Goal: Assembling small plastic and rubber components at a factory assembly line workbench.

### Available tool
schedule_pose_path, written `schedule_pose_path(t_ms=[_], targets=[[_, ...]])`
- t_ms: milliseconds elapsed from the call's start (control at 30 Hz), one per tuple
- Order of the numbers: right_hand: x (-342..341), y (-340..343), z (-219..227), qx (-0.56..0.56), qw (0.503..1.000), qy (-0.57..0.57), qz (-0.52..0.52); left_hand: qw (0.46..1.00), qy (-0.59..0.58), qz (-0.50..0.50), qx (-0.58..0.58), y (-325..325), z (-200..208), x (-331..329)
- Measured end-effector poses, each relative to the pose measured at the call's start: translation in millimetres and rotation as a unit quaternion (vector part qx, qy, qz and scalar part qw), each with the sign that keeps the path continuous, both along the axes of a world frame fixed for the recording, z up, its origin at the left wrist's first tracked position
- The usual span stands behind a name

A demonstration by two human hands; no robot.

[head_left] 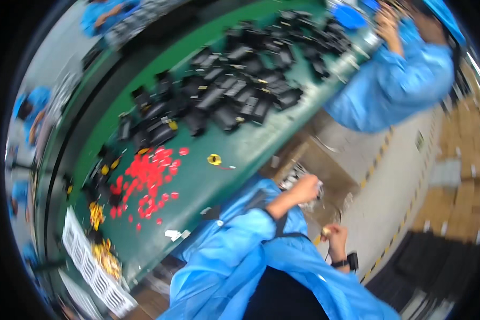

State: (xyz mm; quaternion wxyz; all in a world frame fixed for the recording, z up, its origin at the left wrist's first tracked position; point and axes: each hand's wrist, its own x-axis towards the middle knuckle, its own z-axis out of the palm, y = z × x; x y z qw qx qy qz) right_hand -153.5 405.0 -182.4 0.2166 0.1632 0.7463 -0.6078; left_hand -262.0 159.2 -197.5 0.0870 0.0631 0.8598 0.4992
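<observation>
Two bare hands, both near four o'clock of the view's centre. Left hand point(305, 188): fingers curled above the cardboard box point(337, 180); blur hides whether anything is gripped. Right hand point(338, 240): lower, towards half past four, fingertips pinched narrow on one small pale-yellow piece point(326, 232), well apart from the left.

Handling, as judged: the piece looks light enough for a fingertip pinch. Stiffness and surface finish are too blurred to tell. A thin dark line shows just above it, possibly a lead; if attached, that would be the fragile part, so hold best by the body.

Bench stock: one yellow-and-black piece point(214, 159) with a trailing wire, at nine o'clock close to centre, on the green bench point(208, 186); numerous red pieces point(149, 173) farther out, between eight and nine; many black units point(226, 117), spread from ten to one.
</observation>
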Motion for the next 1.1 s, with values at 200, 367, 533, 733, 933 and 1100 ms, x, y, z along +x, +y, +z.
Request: schedule_pose_path(t_ms=[200,367,533,733,933,1100], targets=[[-106,13,-83,0.199,0.936,0.246,0.158,0.976,-0.127,-0.117,-0.135,44,-81,-21],[-174,-11,-144,0.421,0.800,0.207,0.375,0.995,0.005,-0.066,-0.075,-43,51,67],[-192,-70,-65,0.198,0.546,0.383,0.718,0.989,0.072,0.087,0.092,-114,195,205],[-133,-198,136,0.156,0.535,0.159,0.815,0.792,0.165,0.587,-0.034,-202,283,375],[-79,-325,264,-0.071,0.487,0.213,0.844,0.519,-0.114,0.775,-0.342,-287,283,472],[-56,-391,290,-0.169,0.419,0.286,0.845,0.647,-0.015,0.610,-0.457,-349,252,443]])
